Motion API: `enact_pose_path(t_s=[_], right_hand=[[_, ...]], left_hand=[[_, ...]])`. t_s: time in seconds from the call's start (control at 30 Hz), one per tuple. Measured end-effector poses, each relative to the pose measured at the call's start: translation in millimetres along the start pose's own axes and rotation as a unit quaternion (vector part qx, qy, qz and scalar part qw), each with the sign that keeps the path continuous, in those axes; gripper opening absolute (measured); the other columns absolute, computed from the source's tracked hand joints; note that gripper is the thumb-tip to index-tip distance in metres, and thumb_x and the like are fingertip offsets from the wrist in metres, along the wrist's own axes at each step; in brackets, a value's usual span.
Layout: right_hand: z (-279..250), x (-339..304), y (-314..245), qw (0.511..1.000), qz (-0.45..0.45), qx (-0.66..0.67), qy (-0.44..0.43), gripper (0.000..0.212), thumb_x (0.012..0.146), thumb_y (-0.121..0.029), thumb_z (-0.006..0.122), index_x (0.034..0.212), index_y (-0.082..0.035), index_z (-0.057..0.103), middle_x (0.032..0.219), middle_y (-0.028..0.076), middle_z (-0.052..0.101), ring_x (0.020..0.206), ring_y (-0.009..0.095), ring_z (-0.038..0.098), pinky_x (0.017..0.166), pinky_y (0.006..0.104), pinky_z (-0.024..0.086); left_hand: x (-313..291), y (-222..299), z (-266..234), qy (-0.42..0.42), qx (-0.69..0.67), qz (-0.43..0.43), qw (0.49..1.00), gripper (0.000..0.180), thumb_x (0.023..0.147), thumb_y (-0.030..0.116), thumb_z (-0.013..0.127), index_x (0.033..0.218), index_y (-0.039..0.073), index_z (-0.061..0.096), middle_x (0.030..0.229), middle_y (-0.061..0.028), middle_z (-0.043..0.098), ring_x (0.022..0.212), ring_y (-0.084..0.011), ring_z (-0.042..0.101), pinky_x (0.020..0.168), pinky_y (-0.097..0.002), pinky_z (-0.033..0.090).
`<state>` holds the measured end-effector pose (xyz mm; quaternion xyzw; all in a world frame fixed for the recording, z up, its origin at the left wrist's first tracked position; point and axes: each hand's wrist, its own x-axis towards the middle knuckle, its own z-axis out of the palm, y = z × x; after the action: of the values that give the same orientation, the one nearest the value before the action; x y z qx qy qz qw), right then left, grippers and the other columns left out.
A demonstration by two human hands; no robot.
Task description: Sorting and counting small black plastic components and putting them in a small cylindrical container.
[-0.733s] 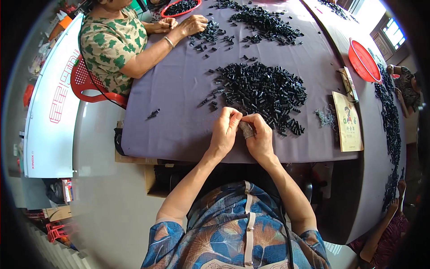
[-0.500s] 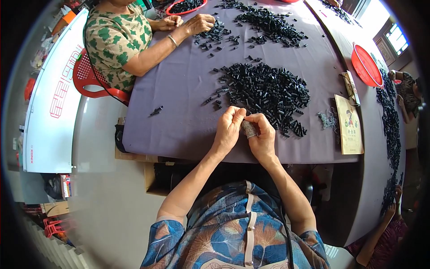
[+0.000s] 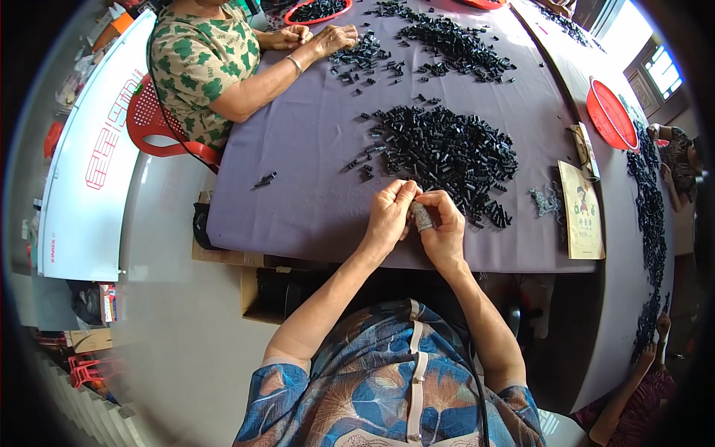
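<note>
Just in front of a large pile of small black plastic pieces (image 3: pixel 447 153), my two hands meet fingertip to fingertip over the table's near edge. My left hand (image 3: pixel 389 217) is closed in a pinch, thumb against forefinger. My right hand (image 3: pixel 444 229) is closed too, its thumb and forefinger touching the left fingertips. A greyish wrap (image 3: pixel 422 216) covers one finger of the right hand. Whatever lies between the fingertips is too small and hidden to make out. A couple of loose black pieces (image 3: pixel 265 179) lie to the left.
A purple cloth covers the table (image 3: pixel 298 216). At right are a booklet (image 3: pixel 581 212), small clear bits (image 3: pixel 547 201) and a red basket (image 3: pixel 612 113). A co-worker (image 3: pixel 212 71) sits at the far left, handling pieces beside another black pile (image 3: pixel 458 48). More people sit along the right.
My hands stay together in much the same pinch, with the fingers slightly shifted. The whole view has moved a little. The co-worker's hands remain near their own pieces.
</note>
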<state>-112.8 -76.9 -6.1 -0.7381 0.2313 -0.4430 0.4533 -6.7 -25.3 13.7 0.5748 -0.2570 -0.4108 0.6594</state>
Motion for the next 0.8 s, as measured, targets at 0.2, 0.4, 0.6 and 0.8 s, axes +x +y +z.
enact_pose_path(t_s=[0.2,0.4,0.6,0.8], right_hand=[[-12.8,0.6,-16.0,0.998,-0.028,-0.052,-0.012,0.029,0.071,0.017,0.056,0.094,0.0,0.06,0.089,0.009,0.061,0.079,0.019,0.062,0.07,0.0276,0.049],[-12.4,-8.6,-14.8,0.998,-0.008,-0.063,-0.003,0.026,0.071,0.016,0.058,0.092,-0.001,0.061,0.087,0.009,0.062,0.079,0.019,0.061,0.069,0.0273,0.048],[-14.4,-10.1,0.7,0.999,0.046,0.0,0.01,0.026,0.072,0.015,0.06,0.093,-0.001,0.06,0.086,0.007,0.062,0.076,0.016,0.061,0.068,0.0261,0.049],[-14.6,-13.0,8.1,0.993,0.102,0.051,0.007,0.025,0.073,0.014,0.063,0.093,-0.001,0.061,0.087,0.007,0.064,0.076,0.014,0.062,0.068,0.0253,0.049]], left_hand=[[-2.3,-4.0,2.3,-0.036,-0.066,-0.092,0.993,0.029,0.098,0.03,0.052,0.085,0.006,0.063,0.058,0.0053,0.049,0.04,-0.0017,0.038,0.034,-0.0197,0.027],[-2.8,-11.9,5.7,-0.004,-0.05,-0.09,0.995,0.029,0.097,0.03,0.054,0.085,0.007,0.065,0.057,0.0071,0.047,0.04,-0.0002,0.032,0.035,-0.0187,0.023],[-6.2,-9.8,2.1,-0.035,-0.034,-0.081,0.995,0.028,0.096,0.032,0.055,0.091,0.007,0.065,0.062,0.0067,0.044,0.048,-0.0011,0.039,0.039,-0.0158,0.027],[-10.6,-5.7,1.1,-0.047,-0.003,-0.07,0.996,0.028,0.097,0.033,0.053,0.091,0.007,0.064,0.064,0.0063,0.043,0.047,-0.0013,0.037,0.038,-0.016,0.026]])
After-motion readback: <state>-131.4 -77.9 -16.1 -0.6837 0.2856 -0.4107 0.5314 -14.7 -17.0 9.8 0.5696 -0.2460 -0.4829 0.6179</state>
